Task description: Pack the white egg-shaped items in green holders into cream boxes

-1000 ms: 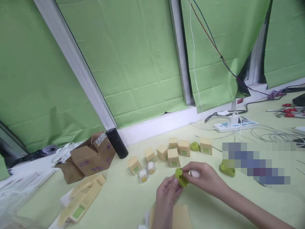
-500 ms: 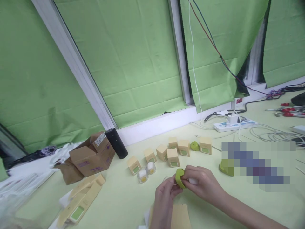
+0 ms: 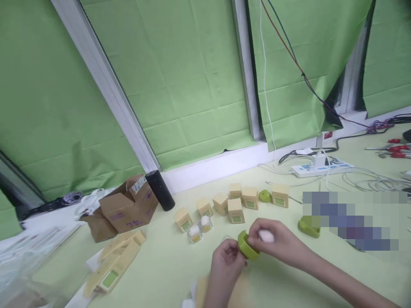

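Both my hands meet low in the middle of the picture over a pale green table (image 3: 167, 273). My right hand (image 3: 272, 244) is closed round a small green round case (image 3: 246, 247) and also has a small white piece (image 3: 266, 235) under its fingers. My left hand (image 3: 227, 261) is curled against the case's left side, pinching at it. A thin wire loops out to the left of the case. Just beyond my hands stand several small tan boxes (image 3: 236, 210) with green labels and two clear little cases (image 3: 199, 227) with white insides.
A second green case (image 3: 310, 226) lies open to the right and a third (image 3: 264, 196) among the boxes. Brown cartons (image 3: 126, 207), a black cylinder (image 3: 159, 196) and flat tan packs (image 3: 112, 265) lie left. A power strip (image 3: 321, 167), cables and red-handled tools (image 3: 393, 149) are at the right.
The green case has turned in my hands, its open rim now facing left. My left hand has slid down and closed tighter. The view has shifted slightly.
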A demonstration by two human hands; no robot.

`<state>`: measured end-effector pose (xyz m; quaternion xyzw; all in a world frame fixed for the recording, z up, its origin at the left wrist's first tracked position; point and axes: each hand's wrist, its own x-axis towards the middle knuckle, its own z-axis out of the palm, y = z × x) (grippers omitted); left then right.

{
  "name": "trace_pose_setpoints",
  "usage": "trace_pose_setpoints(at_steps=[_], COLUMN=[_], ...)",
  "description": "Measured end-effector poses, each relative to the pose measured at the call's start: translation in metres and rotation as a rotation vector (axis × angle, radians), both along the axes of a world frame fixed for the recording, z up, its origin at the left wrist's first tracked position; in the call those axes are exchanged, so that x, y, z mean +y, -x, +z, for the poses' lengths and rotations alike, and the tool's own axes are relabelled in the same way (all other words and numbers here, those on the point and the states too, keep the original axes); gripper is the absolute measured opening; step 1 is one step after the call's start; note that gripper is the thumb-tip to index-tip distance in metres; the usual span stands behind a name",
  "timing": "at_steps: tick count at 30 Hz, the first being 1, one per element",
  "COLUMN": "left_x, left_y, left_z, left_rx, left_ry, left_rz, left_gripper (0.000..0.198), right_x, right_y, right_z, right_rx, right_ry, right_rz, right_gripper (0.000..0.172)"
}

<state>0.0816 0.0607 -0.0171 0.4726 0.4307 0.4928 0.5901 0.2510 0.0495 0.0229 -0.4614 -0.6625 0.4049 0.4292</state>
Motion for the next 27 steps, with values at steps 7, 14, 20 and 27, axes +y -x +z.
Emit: trace_pose_setpoints(at_steps=[7,14,20,27], left_x=[-0.005,-0.003,-0.004,-0.022], left_y=[0.003,0.006,0.01,0.012], left_z=[0.008,0.012,0.014,0.045], left_rx=[0.012,-0.046,-0.246,-0.301], left_ry=[-0.064,-0.028,0.056,0.069], left_rz=[-0.144,-0.154,-0.335,-0.143], left_gripper=[0.013,0.022,0.068,0.05], right_x=[-0.007,-0.013,-0.009,-0.009], right_y=[-0.003,0.001,0.005,-0.007], right_z=[0.005,-0.003,-0.002,0.004], right_rx=[-0.266,-0.365,-0.292,0.004], right_ry=[-0.327,-0.565,-0.412,-0.066], right_rz=[0.193,0.064,-0.043,-0.1], right_gripper=[0.057,0.034,0.042,0.033])
